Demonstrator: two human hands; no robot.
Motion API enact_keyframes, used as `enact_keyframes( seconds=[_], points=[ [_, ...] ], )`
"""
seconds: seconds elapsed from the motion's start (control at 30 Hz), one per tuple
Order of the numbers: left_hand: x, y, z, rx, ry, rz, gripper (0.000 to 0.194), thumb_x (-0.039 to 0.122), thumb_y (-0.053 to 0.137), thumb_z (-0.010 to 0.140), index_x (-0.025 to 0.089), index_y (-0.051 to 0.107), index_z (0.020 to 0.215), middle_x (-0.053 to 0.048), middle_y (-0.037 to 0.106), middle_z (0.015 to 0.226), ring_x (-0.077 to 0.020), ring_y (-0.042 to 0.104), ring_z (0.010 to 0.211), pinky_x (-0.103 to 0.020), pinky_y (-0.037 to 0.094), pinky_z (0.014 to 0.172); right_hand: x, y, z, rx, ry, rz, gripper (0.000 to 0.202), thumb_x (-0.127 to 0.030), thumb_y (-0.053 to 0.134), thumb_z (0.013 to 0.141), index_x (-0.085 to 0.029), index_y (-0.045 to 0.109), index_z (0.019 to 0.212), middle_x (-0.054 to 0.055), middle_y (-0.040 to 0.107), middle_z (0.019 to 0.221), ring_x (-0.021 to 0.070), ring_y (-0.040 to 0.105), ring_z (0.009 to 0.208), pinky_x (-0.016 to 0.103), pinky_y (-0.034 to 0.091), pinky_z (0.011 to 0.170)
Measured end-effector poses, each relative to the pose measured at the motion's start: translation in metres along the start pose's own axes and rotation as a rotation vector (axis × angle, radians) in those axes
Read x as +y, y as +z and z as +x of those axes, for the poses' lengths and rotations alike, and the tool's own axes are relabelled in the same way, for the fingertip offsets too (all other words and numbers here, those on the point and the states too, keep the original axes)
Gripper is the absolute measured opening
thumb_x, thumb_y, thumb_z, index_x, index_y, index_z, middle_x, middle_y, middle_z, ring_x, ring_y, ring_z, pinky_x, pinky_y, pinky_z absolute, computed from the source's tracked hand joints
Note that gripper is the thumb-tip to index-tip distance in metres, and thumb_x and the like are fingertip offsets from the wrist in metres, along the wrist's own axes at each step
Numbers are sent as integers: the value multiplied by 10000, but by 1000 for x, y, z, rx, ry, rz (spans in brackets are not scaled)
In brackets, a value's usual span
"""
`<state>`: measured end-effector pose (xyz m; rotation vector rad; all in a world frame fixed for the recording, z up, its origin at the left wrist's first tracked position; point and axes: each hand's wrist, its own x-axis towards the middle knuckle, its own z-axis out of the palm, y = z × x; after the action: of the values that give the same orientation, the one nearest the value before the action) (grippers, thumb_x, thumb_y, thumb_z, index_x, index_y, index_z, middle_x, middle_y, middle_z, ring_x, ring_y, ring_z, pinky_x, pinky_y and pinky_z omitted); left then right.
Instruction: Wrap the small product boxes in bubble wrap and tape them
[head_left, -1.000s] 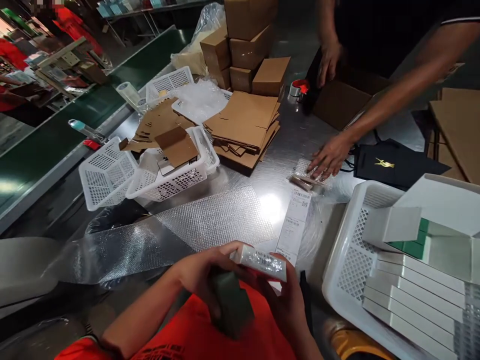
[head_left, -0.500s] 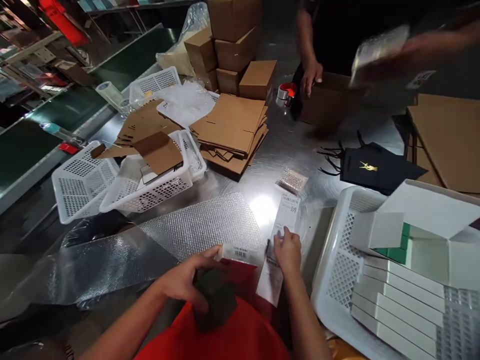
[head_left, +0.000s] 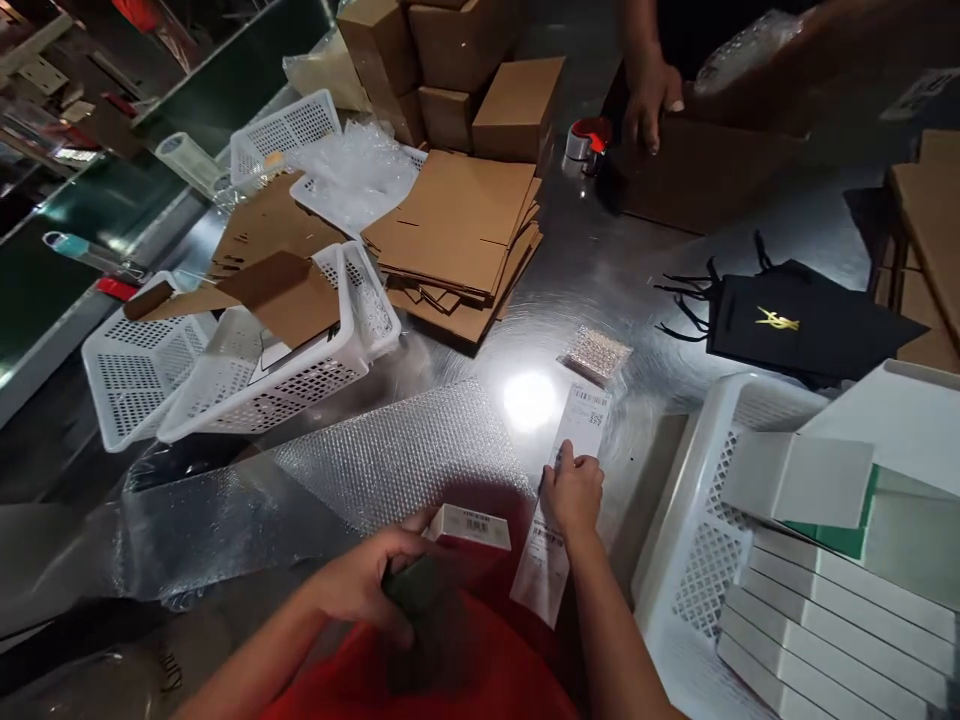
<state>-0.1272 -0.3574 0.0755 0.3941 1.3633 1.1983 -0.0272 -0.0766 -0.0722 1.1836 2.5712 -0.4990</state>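
The fingers of the left hand point(head_left: 367, 575) are closed around a dark green, block-shaped object point(head_left: 414, 588), blurred, in front of the torso; a white rectangular carton with a printed barcode point(head_left: 472, 527) adjoins the same fingers on their far side. The fingers of the right hand point(head_left: 576, 497) are bent and contact a long white paper label strip point(head_left: 541, 585) on the metal bench point(head_left: 630, 275); from where I stand, I cannot tell whether they pinch it. Beyond the strip's far end lies a flat packet in clear bubble film point(head_left: 596, 353). Left of the strip: a clear bubble-wrap sheet point(head_left: 412, 455). Right: a white perforated plastic basket point(head_left: 694, 520) containing white cartons point(head_left: 847, 610). Farther out: stacked flat brown cardboard point(head_left: 457, 225) and a black bag with a gold emblem point(head_left: 817, 320). Across the bench, a co-worker's hand point(head_left: 651, 100) is beside brown cardboard.
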Motion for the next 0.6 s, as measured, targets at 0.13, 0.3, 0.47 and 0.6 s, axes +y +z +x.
enact_keyframes(
  seconds=[0.13, 0.3, 0.47, 0.6],
  points=[
    [9, 1, 8, -30, -1, -39, 768, 356, 966, 450, 292, 760, 1187, -22, 339, 1642, -410, 254, 1506, -500, 212, 1238, 3, 5, -1, 13, -8, 7, 569, -316, 479, 932, -150, 480, 1476, 185, 508, 1196, 304, 511, 1049, 412, 453, 861],
    [20, 1, 16, -44, -19, -23, 770, 360, 967, 448, 289, 761, 1186, -55, 386, 1616, -414, 318, 1475, -504, 208, 1237, 3, 4, -2, -9, 0, 11, 580, -323, 458, 948, -148, 449, 1501, 197, 487, 1217, 319, 495, 1063, 435, 454, 880],
    [24, 0, 19, -45, -18, 10, 746, 398, 959, 463, 282, 769, 1175, -67, 446, 1573, -413, 375, 1432, -487, 264, 1217, 3, 5, 1, -6, 26, 22, 576, -358, 475, 957, -163, 458, 1499, 183, 475, 1192, 316, 500, 1050, 436, 452, 873],
    [20, -1, 21, -49, 8, 43, 761, 434, 951, 477, 278, 758, 1197, -60, 465, 1554, -399, 400, 1409, -473, 297, 1201, 3, 8, 2, 23, 29, 43, 580, -365, 467, 946, -168, 466, 1491, 179, 474, 1174, 319, 488, 1029, 460, 449, 867]
  ],
)
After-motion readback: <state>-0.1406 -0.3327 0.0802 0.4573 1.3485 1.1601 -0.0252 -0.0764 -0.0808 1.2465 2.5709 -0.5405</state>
